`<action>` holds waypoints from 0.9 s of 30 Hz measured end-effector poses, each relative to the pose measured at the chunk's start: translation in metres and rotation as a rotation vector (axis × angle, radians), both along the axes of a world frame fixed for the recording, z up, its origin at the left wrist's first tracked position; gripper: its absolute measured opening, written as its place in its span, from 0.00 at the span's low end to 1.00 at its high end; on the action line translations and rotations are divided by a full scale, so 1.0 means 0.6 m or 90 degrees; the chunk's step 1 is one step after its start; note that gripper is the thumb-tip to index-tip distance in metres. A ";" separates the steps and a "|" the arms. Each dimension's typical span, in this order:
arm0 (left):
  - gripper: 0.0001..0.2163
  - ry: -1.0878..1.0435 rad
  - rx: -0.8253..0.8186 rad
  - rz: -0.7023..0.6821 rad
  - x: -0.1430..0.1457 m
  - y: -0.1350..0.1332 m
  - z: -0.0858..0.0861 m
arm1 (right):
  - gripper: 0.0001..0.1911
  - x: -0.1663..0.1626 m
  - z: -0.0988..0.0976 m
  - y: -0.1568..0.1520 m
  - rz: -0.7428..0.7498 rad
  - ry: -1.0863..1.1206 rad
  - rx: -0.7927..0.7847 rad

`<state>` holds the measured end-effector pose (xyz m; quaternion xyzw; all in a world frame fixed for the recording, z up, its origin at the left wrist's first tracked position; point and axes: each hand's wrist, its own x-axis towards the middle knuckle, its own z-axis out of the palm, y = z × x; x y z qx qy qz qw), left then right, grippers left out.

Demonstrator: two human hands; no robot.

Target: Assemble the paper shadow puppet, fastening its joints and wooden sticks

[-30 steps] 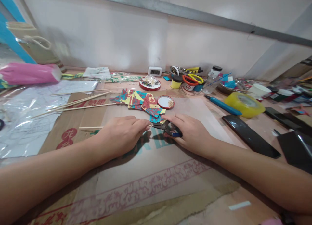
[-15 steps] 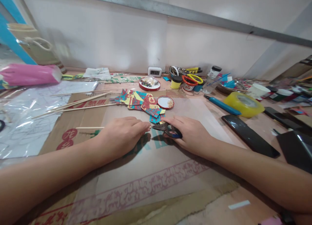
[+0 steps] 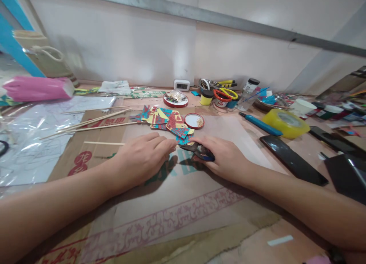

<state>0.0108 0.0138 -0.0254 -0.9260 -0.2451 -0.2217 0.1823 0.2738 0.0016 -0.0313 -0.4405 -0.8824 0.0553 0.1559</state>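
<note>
My left hand (image 3: 143, 159) lies on the cardboard with its fingers pinched round a thin wooden stick (image 3: 103, 143) that runs out to the left. My right hand (image 3: 225, 157) is closed on small black pliers with blue handles (image 3: 200, 151). The pliers' tip meets the stick's end at my left fingertips. Just behind both hands lies a painted paper puppet (image 3: 167, 121) in red, teal and yellow.
A round red lid with small beads (image 3: 194, 120) sits behind my right hand. Loose wooden sticks (image 3: 91, 121) lie at the left on cardboard (image 3: 171, 203). To the right are a yellow tape roll (image 3: 286, 122), a blue knife (image 3: 260, 123), a black phone (image 3: 291, 159), scissors and jars.
The stick has slid a little to the left in my left hand. My right hand has shifted the pliers slightly; the jaws now sit against my left fingertips.
</note>
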 end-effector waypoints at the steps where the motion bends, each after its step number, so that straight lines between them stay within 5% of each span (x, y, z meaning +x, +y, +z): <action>1: 0.13 -0.011 -0.010 0.014 0.001 0.001 -0.003 | 0.23 0.000 -0.001 0.001 -0.004 0.002 0.003; 10: 0.13 0.018 -0.151 0.078 0.004 0.004 -0.004 | 0.23 0.002 -0.004 0.003 -0.001 -0.016 0.047; 27: 0.13 0.063 -0.217 0.124 0.009 0.002 -0.008 | 0.24 0.000 -0.005 0.001 -0.007 -0.042 0.077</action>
